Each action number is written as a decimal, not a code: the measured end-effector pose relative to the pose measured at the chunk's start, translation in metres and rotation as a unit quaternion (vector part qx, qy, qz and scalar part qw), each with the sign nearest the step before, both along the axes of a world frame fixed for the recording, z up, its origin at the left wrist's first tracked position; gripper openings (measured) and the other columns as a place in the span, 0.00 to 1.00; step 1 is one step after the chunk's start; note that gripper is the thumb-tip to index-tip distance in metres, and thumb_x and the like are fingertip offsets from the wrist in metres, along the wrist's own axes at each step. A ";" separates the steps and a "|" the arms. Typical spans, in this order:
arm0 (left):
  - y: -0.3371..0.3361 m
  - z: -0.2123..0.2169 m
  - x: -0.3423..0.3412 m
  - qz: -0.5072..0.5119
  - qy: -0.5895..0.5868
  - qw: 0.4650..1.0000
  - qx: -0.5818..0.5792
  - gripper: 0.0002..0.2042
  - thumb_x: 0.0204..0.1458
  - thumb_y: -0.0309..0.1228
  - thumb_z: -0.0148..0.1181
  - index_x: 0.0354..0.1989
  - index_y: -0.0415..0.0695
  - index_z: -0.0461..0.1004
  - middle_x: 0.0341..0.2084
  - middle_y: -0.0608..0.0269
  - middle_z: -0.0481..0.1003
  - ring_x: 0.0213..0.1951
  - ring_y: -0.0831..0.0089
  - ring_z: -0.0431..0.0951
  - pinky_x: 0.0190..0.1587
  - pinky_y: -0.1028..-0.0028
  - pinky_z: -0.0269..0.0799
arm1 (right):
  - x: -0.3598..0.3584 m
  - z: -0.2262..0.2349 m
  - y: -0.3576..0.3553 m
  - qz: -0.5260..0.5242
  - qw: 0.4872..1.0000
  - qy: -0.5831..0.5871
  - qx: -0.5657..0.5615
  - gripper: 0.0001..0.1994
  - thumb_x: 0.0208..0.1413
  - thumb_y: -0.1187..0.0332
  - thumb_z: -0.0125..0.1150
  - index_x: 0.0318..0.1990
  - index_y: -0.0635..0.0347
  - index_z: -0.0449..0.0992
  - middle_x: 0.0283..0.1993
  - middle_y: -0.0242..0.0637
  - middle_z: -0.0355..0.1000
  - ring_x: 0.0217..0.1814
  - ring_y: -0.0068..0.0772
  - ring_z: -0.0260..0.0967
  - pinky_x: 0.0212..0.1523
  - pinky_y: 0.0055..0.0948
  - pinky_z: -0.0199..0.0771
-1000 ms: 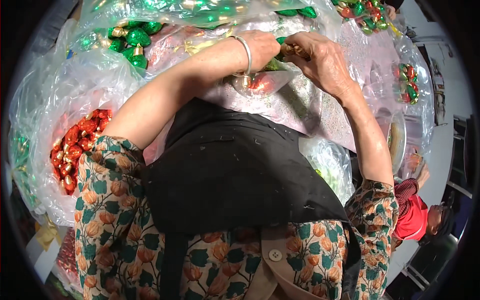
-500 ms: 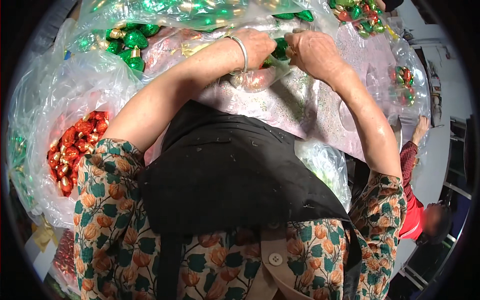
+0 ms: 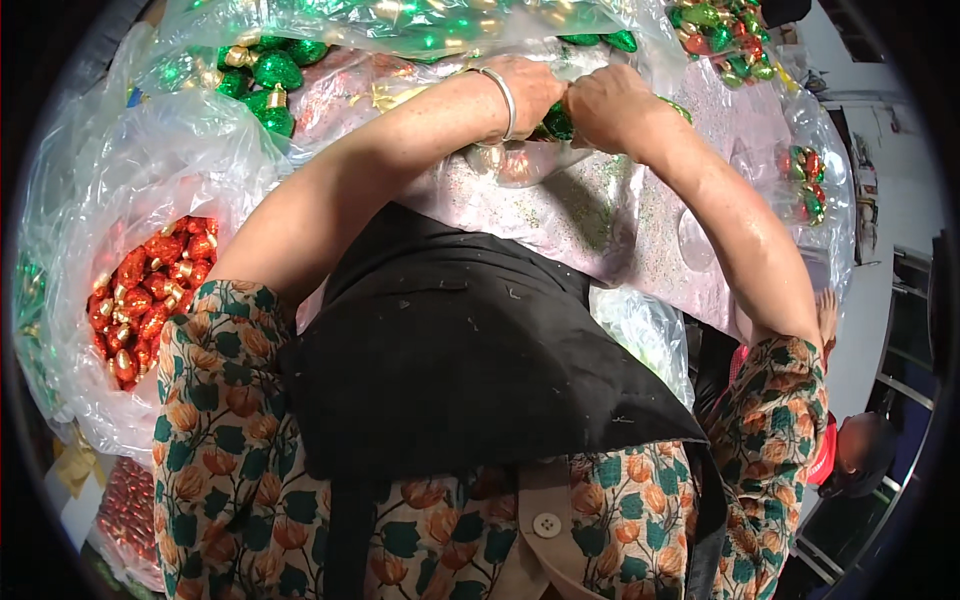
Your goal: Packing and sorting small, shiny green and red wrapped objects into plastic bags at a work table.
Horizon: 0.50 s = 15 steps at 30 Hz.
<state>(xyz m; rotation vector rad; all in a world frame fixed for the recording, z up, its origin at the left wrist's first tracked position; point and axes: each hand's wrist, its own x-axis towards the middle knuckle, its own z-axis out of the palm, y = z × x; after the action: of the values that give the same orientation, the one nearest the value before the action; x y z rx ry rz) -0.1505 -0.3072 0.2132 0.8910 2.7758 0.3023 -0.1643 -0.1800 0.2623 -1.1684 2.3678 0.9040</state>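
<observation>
My left hand (image 3: 528, 95), with a silver bangle on its wrist, and my right hand (image 3: 612, 108) meet over the far middle of the table. Both are closed, fingers curled inward; whatever they grip is mostly hidden behind the knuckles. Between them shows a dark green glitter ornament (image 3: 558, 122). Just below, touching or close under the left hand, lies a clear plastic package (image 3: 518, 165) with a rounded edge. A bit of green glitter (image 3: 678, 110) peeks out beyond my right wrist.
Red ornaments (image 3: 150, 290) fill a clear bag at left. Green ornaments (image 3: 272, 75) lie behind it, near a large clear bag (image 3: 400, 25). Mixed ornaments (image 3: 725, 35) sit far right, packed ones (image 3: 808, 185) nearer. Glitter dusts the pink table cover (image 3: 560, 215). A co-worker (image 3: 850, 450) is at right.
My right hand has come left and slightly down, up against my left hand, which shifted a little right. Green glitter now shows past my right wrist. The co-worker's hand has moved nearer.
</observation>
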 end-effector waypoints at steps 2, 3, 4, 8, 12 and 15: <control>0.004 0.003 -0.002 -0.014 0.008 1.000 -0.023 0.15 0.42 0.26 0.55 0.42 0.46 0.72 0.32 0.51 0.75 0.39 0.56 0.75 0.40 0.63 0.72 | 0.002 0.026 0.001 -0.073 0.996 -0.022 -0.037 0.14 0.51 0.62 0.50 0.35 0.62 0.77 0.36 0.46 0.75 0.39 0.42 0.74 0.36 0.35 0.73; 0.006 0.000 -0.003 -0.024 0.012 0.999 -0.048 0.17 0.42 0.26 0.55 0.45 0.48 0.71 0.32 0.51 0.75 0.39 0.56 0.75 0.41 0.63 0.72 | 0.004 0.032 0.004 -0.141 0.986 -0.049 -0.073 0.16 0.51 0.60 0.50 0.35 0.65 0.77 0.36 0.49 0.74 0.39 0.44 0.74 0.37 0.35 0.72; 0.005 0.002 0.000 -0.031 0.018 0.997 -0.074 0.19 0.43 0.27 0.55 0.47 0.49 0.70 0.33 0.51 0.75 0.40 0.56 0.75 0.41 0.63 0.72 | 0.008 0.036 0.011 -0.133 0.987 -0.052 -0.076 0.16 0.51 0.60 0.50 0.35 0.65 0.77 0.36 0.49 0.74 0.39 0.44 0.74 0.37 0.35 0.72; -0.001 -0.005 0.004 -0.011 0.031 0.999 -0.019 0.21 0.42 0.28 0.57 0.49 0.49 0.69 0.33 0.52 0.75 0.39 0.56 0.75 0.40 0.62 0.72 | 0.012 0.023 0.068 -0.341 0.768 0.014 -0.542 0.22 0.54 0.53 0.47 0.32 0.69 0.73 0.32 0.56 0.71 0.37 0.51 0.71 0.39 0.40 0.68; 0.017 0.017 0.010 -0.041 0.032 0.998 -0.043 0.19 0.43 0.28 0.58 0.48 0.49 0.70 0.32 0.54 0.75 0.39 0.56 0.75 0.39 0.62 0.71 | 0.030 -0.117 0.143 -0.372 0.737 0.164 -0.540 0.21 0.56 0.54 0.43 0.35 0.68 0.69 0.35 0.59 0.67 0.37 0.55 0.67 0.40 0.45 0.64; 0.024 0.017 0.010 -0.045 0.038 0.998 -0.013 0.15 0.42 0.33 0.61 0.41 0.50 0.74 0.32 0.57 0.76 0.40 0.59 0.76 0.40 0.62 0.71 | 0.067 -0.154 0.129 -0.297 0.766 0.116 -0.558 0.18 0.54 0.57 0.51 0.37 0.67 0.69 0.40 0.59 0.67 0.39 0.57 0.67 0.42 0.47 0.64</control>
<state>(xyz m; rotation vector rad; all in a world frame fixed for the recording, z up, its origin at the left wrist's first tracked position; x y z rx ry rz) -0.1401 -0.2828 0.2307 1.0392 2.7913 0.2226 -0.0974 -0.0506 0.1079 -0.4287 3.2231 -0.7592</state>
